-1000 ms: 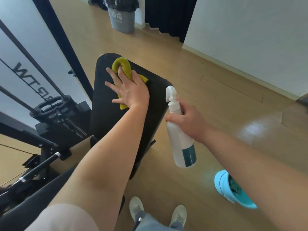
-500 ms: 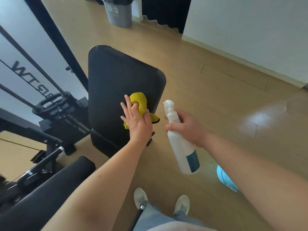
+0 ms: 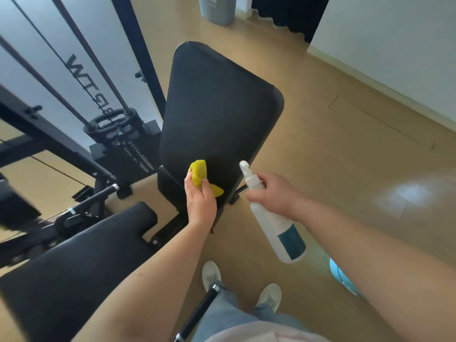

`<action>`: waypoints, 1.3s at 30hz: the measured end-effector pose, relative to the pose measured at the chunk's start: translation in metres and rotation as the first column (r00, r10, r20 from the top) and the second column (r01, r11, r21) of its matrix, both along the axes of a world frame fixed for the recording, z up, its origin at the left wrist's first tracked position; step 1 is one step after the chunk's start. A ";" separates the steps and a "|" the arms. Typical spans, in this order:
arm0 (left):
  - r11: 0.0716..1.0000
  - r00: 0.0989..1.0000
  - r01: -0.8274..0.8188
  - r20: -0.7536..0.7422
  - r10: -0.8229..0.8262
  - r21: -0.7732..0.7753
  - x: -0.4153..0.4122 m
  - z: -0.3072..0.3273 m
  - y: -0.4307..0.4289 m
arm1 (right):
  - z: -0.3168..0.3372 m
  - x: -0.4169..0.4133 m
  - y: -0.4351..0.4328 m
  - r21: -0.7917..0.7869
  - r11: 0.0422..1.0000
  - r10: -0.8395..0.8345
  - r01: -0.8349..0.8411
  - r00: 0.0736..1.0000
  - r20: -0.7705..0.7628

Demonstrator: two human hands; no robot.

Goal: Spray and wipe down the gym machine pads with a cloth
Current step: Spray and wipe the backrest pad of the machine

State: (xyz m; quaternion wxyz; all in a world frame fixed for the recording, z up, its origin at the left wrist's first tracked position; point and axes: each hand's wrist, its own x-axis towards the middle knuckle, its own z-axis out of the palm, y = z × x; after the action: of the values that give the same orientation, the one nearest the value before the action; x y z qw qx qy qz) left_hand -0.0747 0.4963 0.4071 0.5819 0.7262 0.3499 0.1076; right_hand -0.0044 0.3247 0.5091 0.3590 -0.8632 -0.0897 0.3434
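Now your left hand (image 3: 201, 201), clutching the bunched yellow cloth (image 3: 199, 172), reaches the back pad's (image 3: 217, 107) lower edge after sweeping down from its top, while your right hand (image 3: 276, 193) just beside it grips the spray bottle (image 3: 278, 225), so this pad seems nearly done.

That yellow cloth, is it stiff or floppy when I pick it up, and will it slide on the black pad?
Probably floppy: the cloth is bunched up in the left hand, with one corner hanging out limp. Likely light, since the fingers alone hold it. It should slide fairly easily over the pad, which looks smooth.
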 end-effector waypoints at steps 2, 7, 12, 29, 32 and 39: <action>1.000 1.000 -0.018 -0.003 0.018 0.004 -0.003 -0.002 0.005 | -0.005 -0.001 0.008 -0.027 1.000 0.004 -0.004 1.000 -0.012; 0.999 0.999 -0.037 0.001 0.037 -0.007 -0.010 -0.006 0.016 | -0.014 -0.003 0.025 -0.048 0.998 0.034 -0.039 0.995 -0.097; 0.999 0.999 -0.044 -0.005 0.044 0.018 -0.016 -0.016 0.024 | -0.028 -0.010 0.039 -0.159 0.975 0.139 -0.152 0.986 -0.088; 0.994 0.995 -0.096 -0.017 0.095 -0.055 -0.026 -0.031 0.052 | -0.069 -0.033 0.083 -0.306 0.876 0.351 -0.372 0.928 -0.122; 0.993 0.994 -0.102 -0.036 0.100 -0.054 -0.029 -0.033 0.057 | -0.068 -0.030 0.088 -0.288 0.878 0.363 -0.382 0.924 -0.120; 0.993 0.994 -0.108 -0.033 0.107 -0.053 -0.025 -0.033 0.070 | -0.058 -0.017 0.107 -0.238 0.914 0.311 -0.327 0.945 -0.106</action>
State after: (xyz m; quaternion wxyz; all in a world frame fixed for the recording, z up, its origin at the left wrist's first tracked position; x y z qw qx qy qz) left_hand -0.0999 0.5665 0.3736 0.5895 0.6918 0.3999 0.1184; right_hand -0.0213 0.4317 0.4506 0.1881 -0.8638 -0.1729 0.4343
